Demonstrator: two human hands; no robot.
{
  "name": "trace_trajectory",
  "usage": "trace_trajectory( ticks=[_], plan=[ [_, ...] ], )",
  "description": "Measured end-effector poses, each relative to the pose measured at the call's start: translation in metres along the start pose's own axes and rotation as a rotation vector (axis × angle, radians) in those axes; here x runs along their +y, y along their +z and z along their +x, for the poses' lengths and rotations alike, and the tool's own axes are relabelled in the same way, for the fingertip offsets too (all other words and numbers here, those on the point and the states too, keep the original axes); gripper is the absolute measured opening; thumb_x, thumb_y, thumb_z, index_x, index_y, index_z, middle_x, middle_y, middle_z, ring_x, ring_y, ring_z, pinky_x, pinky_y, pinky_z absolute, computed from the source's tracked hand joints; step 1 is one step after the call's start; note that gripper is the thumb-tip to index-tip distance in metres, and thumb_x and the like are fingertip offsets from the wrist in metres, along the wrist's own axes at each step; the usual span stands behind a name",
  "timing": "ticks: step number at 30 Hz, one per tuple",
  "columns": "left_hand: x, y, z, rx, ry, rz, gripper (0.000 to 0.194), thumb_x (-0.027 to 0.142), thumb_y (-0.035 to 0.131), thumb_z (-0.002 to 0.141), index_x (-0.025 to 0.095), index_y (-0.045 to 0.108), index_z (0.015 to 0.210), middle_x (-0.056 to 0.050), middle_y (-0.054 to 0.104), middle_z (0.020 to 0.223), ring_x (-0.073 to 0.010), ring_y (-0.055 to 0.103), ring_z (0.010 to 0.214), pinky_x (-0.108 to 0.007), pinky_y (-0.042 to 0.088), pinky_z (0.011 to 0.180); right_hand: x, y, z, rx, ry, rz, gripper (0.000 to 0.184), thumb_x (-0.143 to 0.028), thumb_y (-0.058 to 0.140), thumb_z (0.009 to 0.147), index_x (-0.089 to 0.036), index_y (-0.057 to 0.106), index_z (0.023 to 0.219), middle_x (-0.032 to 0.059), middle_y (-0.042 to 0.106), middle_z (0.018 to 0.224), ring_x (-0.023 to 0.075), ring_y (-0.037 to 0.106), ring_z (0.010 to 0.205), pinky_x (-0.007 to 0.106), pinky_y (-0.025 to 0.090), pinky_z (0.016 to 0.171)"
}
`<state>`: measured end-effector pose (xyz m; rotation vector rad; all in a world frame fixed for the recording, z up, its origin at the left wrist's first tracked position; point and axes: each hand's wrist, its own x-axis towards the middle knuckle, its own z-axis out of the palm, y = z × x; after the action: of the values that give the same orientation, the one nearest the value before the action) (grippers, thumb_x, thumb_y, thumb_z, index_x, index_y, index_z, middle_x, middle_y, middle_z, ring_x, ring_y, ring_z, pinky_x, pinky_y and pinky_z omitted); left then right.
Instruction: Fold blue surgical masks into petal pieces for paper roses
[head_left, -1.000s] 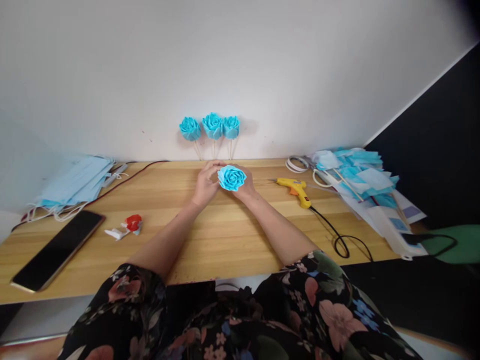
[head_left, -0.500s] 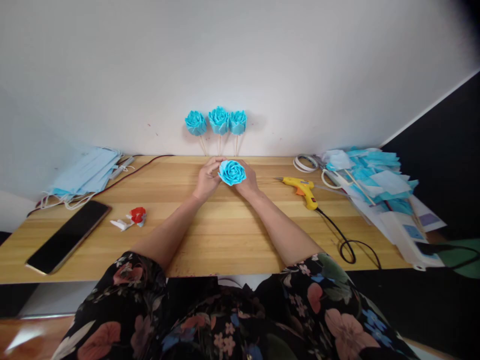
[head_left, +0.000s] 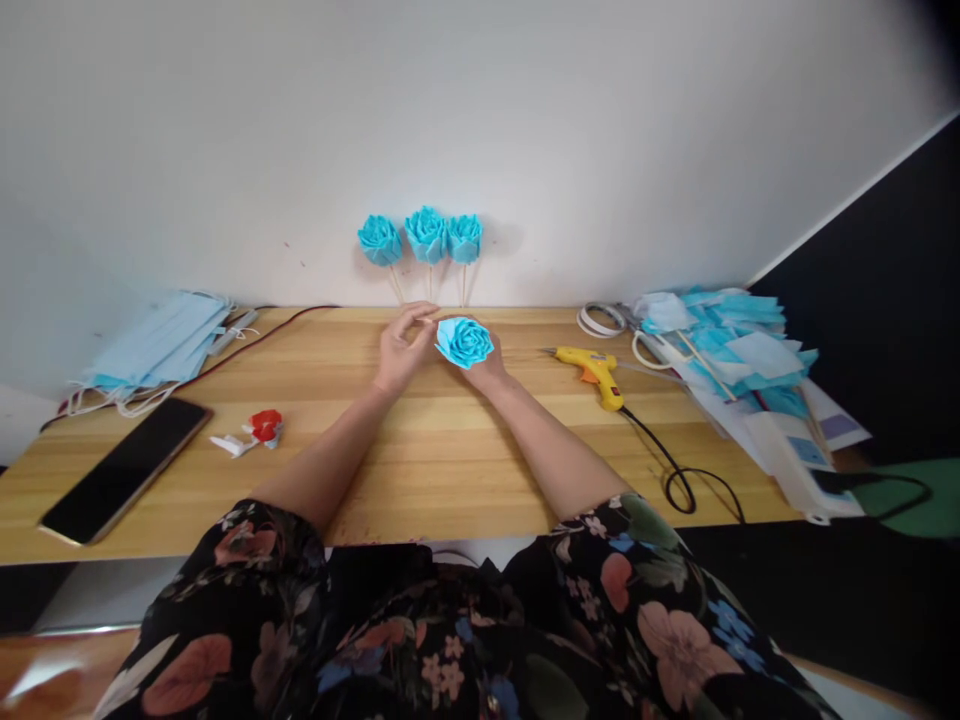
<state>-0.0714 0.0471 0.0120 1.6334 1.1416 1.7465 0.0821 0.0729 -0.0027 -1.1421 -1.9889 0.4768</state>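
Observation:
A blue artificial flower point(head_left: 464, 342) with layered petals faces up above the middle of the table. My right hand point(head_left: 487, 368) is behind and below its head, fingers mostly hidden by the petals, and it holds the flower from underneath. The stem is out of sight. Just left of the bloom is my left hand point(head_left: 403, 345), its thumb and curved fingers apart and nothing visible between them. Beyond the hands, three similar blue flowers point(head_left: 426, 236) on thin sticks lean against the wall.
On the right are a yellow glue gun point(head_left: 592, 370) with a black cord, a tape roll point(head_left: 600, 320), scissors point(head_left: 651, 352), blue and white cut pieces point(head_left: 765, 355) and a white power strip point(head_left: 799, 465). Face masks point(head_left: 161, 340), a phone point(head_left: 124, 475) and a small red-and-white item point(head_left: 264, 427) are on the left.
My left hand has drawn slightly left from the flower, its thumb and fingers spreading. The right hand keeps the flower in about the same place. The whole view has shifted a little.

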Motion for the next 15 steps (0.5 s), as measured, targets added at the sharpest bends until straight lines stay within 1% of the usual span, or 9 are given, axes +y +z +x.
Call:
trace_trajectory(
  ticks=[3,5,6,8,9,10,11,14,15],
  plan=[
    [0.045,-0.008,-0.009,0.180,0.008,-0.041,0.021,0.034,0.062,0.091,0.021,0.069,0.105,-0.006,0.071,0.102,-0.0203,0.067,0.101,-0.036,0.052,0.093,0.002,0.003,0.001,-0.002,0.000,-0.009,0.033,-0.034,0.064,0.090,-0.020,0.070,0.119,0.0065,0.072,0.127,0.0218,0.067,0.118,0.033,0.050,0.105],
    [0.095,-0.016,-0.029,0.095,0.074,-0.025,0.014,0.031,0.060,0.095,0.023,0.071,0.099,-0.004,0.071,0.097,-0.0202,0.067,0.097,-0.038,0.052,0.093,0.004,0.006,0.002,-0.005,0.012,-0.028,0.033,-0.035,0.065,0.090,-0.019,0.070,0.118,0.0073,0.073,0.125,0.0222,0.068,0.117,0.033,0.051,0.103],
    [0.121,-0.021,-0.043,-0.046,0.073,-0.022,0.015,0.029,0.058,0.097,0.025,0.072,0.095,-0.004,0.072,0.095,-0.0204,0.068,0.096,-0.039,0.053,0.093,0.005,0.008,0.002,-0.009,0.012,-0.034,0.032,-0.036,0.065,0.090,-0.019,0.070,0.118,0.0073,0.074,0.124,0.0223,0.068,0.116,0.033,0.051,0.102],
    [0.163,-0.027,-0.082,-0.534,0.021,-0.140,0.022,0.024,0.052,0.099,0.030,0.074,0.101,-0.004,0.074,0.093,-0.0203,0.069,0.090,-0.038,0.056,0.086,0.008,0.012,0.002,-0.017,-0.003,-0.031,0.030,-0.035,0.066,0.090,-0.021,0.071,0.116,0.0063,0.074,0.123,0.0220,0.069,0.115,0.033,0.052,0.102],
    [0.174,-0.028,-0.105,-0.791,-0.043,-0.234,0.025,0.024,0.051,0.100,0.031,0.073,0.109,-0.005,0.075,0.099,-0.0203,0.070,0.093,-0.037,0.056,0.087,0.009,0.013,0.002,-0.021,-0.020,-0.025,0.030,-0.034,0.066,0.090,-0.022,0.071,0.116,0.0058,0.074,0.124,0.0218,0.068,0.116,0.034,0.051,0.103],
    [0.178,-0.027,-0.128,-1.001,-0.133,-0.313,0.029,0.023,0.048,0.101,0.031,0.072,0.115,-0.007,0.076,0.106,-0.0200,0.071,0.100,-0.035,0.056,0.091,0.010,0.014,0.002,-0.025,-0.037,-0.017,0.029,-0.033,0.066,0.090,-0.022,0.071,0.117,0.0054,0.074,0.125,0.0214,0.068,0.118,0.034,0.051,0.104],
    [0.175,-0.025,-0.152,-1.127,-0.217,-0.376,0.032,0.026,0.046,0.102,0.029,0.072,0.119,-0.009,0.076,0.111,-0.0202,0.070,0.105,-0.034,0.055,0.094,0.011,0.015,0.002,-0.021,-0.046,-0.008,0.029,-0.033,0.066,0.090,-0.022,0.071,0.117,0.0054,0.074,0.125,0.0211,0.067,0.118,0.034,0.051,0.104],
    [0.129,-0.010,-0.210,-1.280,-0.400,-0.428,0.038,0.044,0.047,0.101,0.022,0.073,0.120,-0.013,0.072,0.124,-0.0247,0.066,0.118,-0.036,0.050,0.103,0.013,0.015,0.001,-0.004,-0.040,0.009,0.031,-0.034,0.066,0.089,-0.022,0.070,0.118,0.0061,0.074,0.123,0.0216,0.068,0.116,0.035,0.052,0.103],
    [0.109,-0.004,-0.222,-1.249,-0.543,-0.374,0.041,0.049,0.048,0.100,0.022,0.073,0.117,-0.012,0.073,0.121,-0.0253,0.067,0.115,-0.036,0.051,0.101,0.012,0.014,0.001,0.000,-0.032,0.013,0.032,-0.034,0.066,0.089,-0.023,0.070,0.119,0.0062,0.075,0.122,0.0220,0.068,0.115,0.036,0.052,0.102]
  ],
)
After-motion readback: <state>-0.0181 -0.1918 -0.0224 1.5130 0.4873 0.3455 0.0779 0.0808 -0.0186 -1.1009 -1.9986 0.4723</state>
